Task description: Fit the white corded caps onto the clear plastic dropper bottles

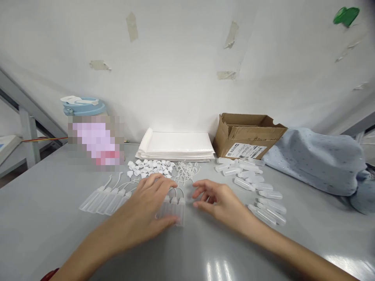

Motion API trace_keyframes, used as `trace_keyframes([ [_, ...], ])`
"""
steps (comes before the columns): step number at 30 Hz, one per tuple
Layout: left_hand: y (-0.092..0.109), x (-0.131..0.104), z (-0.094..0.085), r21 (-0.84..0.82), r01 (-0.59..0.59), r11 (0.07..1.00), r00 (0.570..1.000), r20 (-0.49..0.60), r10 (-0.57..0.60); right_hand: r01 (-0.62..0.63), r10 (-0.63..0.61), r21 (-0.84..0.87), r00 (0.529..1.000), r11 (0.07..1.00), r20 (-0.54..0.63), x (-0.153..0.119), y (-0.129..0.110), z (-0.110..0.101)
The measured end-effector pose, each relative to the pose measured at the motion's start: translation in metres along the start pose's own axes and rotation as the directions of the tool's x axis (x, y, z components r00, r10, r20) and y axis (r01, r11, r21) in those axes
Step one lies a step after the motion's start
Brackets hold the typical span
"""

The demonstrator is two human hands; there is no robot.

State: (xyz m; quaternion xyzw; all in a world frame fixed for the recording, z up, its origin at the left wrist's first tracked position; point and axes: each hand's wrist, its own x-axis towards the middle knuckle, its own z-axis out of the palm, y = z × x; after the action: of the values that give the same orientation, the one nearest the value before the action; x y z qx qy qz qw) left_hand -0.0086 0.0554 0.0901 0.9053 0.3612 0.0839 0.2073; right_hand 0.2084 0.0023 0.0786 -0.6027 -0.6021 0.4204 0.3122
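My left hand [152,201] reaches over a row of clear plastic squeeze bottles [181,212] with thin looped straps at their tops. Its thumb lies over the lower part of the bottles and its fingers are above their necks, thumb and fingers apart. Whether it presses on them I cannot tell. Just right of this row, my right hand [218,199] hovers with curved fingers, thumb apart, nothing visible between them. More strapped bottles [101,201] lie side by side at the left. Beyond the hands are a pile of small white caps [150,168] and a tangle of thin straps [187,170].
Several loose bottles without straps [271,207] lie at the right. Against the wall stand a stack of white padded envelopes [178,142] and an open cardboard box [249,136]. A light blue cloth [319,160] lies at far right; a blue-lidded container [84,107] stands back left.
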Motion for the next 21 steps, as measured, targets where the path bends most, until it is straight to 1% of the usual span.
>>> trace_keyframes([
  [3, -0.004, 0.003, -0.004, 0.014, 0.042, 0.999, 0.995, -0.089, -0.041, 0.02, -0.032, -0.136, 0.996, 0.991, -0.083, -0.004, -0.016, -0.032],
  [5, -0.007, 0.005, -0.005, 0.011, 0.071, 0.997, 0.989, -0.13, -0.069, 0.006, -0.037, -0.262, 0.993, 0.965, -0.113, -0.009, -0.021, -0.053],
  [8, -0.012, 0.009, -0.004, 0.009, 0.082, 0.997, 0.981, -0.178, -0.079, -0.064, 0.049, -0.464, 0.998, 0.884, -0.043, -0.021, -0.015, -0.079],
  [10, -0.014, 0.014, -0.002, 0.017, 0.068, 0.998, 0.979, -0.195, -0.063, -0.079, 0.101, -0.519, 0.995, 0.851, 0.014, -0.028, -0.004, -0.091],
  [13, -0.012, 0.03, -0.001, 0.056, 0.038, 0.998, 0.979, -0.202, -0.026, -0.086, 0.122, -0.508, 0.992, 0.857, 0.037, -0.037, 0.014, -0.099],
  [16, -0.005, 0.052, -0.001, 0.086, -0.004, 0.996, 0.984, -0.176, 0.019, -0.102, 0.11, -0.519, 0.994, 0.849, -0.015, -0.041, 0.024, -0.099],
  [18, 0.0, 0.067, -0.001, 0.098, -0.032, 0.995, 0.987, -0.152, 0.046, -0.129, 0.125, -0.541, 0.991, 0.831, -0.043, -0.045, 0.026, -0.098],
  [21, 0.008, 0.084, -0.002, 0.114, -0.101, 0.988, 0.989, -0.092, 0.112, -0.157, 0.168, -0.568, 0.985, 0.808, -0.033, -0.052, 0.024, -0.099],
])
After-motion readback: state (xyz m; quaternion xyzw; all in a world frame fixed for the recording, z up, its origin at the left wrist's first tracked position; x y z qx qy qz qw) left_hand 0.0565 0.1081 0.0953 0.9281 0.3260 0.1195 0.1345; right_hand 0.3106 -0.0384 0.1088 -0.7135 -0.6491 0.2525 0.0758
